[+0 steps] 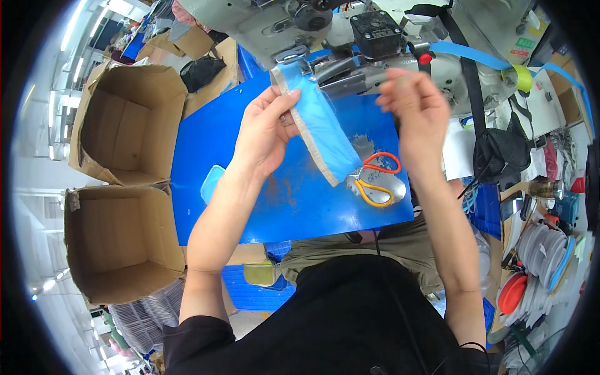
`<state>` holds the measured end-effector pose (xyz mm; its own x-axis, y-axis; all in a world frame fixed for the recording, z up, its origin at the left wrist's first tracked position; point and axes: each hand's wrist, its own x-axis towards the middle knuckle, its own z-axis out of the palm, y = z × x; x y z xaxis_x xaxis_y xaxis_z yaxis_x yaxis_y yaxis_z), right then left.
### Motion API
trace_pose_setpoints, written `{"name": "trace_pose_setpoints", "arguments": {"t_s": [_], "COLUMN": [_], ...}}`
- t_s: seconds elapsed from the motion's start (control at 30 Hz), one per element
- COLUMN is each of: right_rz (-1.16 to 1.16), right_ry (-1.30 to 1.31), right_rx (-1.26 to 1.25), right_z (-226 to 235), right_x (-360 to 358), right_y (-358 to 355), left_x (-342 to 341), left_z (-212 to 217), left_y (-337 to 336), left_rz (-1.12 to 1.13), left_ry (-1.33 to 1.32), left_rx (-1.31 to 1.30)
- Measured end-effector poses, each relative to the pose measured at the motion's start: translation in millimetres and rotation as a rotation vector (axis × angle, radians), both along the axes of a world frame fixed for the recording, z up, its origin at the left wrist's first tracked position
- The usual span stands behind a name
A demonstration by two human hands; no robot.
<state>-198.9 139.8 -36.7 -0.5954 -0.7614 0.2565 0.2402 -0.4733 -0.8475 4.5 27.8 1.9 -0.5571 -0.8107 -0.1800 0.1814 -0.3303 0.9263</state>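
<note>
On the left, two open cardboard boxes sit side by side: a farther box (pixel 122 128) and a nearer box (pixel 109 228), with a bundle of grey pieces (pixel 150 317) beside the nearer one. A crumpled black bag (pixel 202 73) lies past the farther box. On the right are a black pouch (pixel 502 155), a see-through jar (pixel 546 189), pale round reels (pixel 537 249) and a red reel (pixel 512 294). Strip lights (pixel 74 25) glow at upper left.

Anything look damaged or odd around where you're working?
Yes: the blue tabletop looks worn around the scissors, where pale patches break its colour; brownish marks show further left. The held blue fabric shows no obvious damage.
</note>
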Motion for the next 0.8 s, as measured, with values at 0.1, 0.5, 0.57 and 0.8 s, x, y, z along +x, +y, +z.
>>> {"name": "trace_pose_setpoints", "arguments": {"t_s": [0.1,0.5,0.57,0.8], "right_rz": [-0.176,0.32,0.378,0.459], "right_ry": [0.064,-0.047,-0.078,-0.395], "right_rx": [-0.041,0.308,0.35,0.264], "right_z": [7,11,14,7], "right_x": [-29,45,47,58], "right_y": [-10,-16,-23,-19], "left_x": [0,-8,-12,-14], "left_z": [-2,0,3,-5], "left_y": [-2,-17,-17,-28], "left_rz": [-0.012,0.007,0.052,0.064], "left_ry": [0.0,0.024,0.034,0.119], "left_rx": [0.01,0.02,0.007,0.046]}}
